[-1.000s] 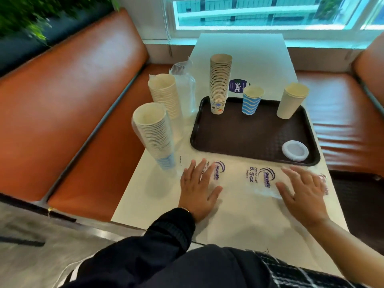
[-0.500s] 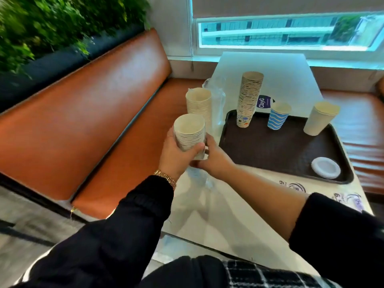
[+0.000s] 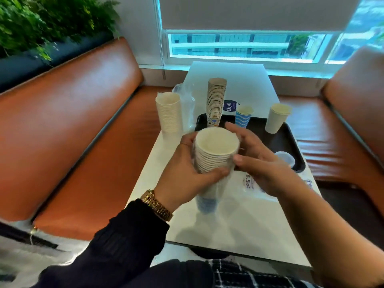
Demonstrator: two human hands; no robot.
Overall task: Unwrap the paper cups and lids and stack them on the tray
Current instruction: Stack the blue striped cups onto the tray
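— Where is the wrapped cup stack [image 3: 215,156]?
— Above the desk [image 3: 228,221], before the tray [image 3: 288,140]. The left hand [image 3: 182,173] and right hand [image 3: 255,156] each curl a grip round it; the wrapper looks partly on.

One head-worn camera looks forward and down along the desk [image 3: 239,229] toward the window [image 3: 245,46], close above the hands.

The white table [image 3: 239,221] carries a dark tray [image 3: 288,140] at 1 o'clock. A wrapped cup stack [image 3: 169,112] stands at 11 o'clock beside crumpled clear plastic [image 3: 187,104]. A flattened printed wrapper [image 3: 252,185] lies at centre. A round blue sticker [image 3: 229,106] sits at 12 o'clock.
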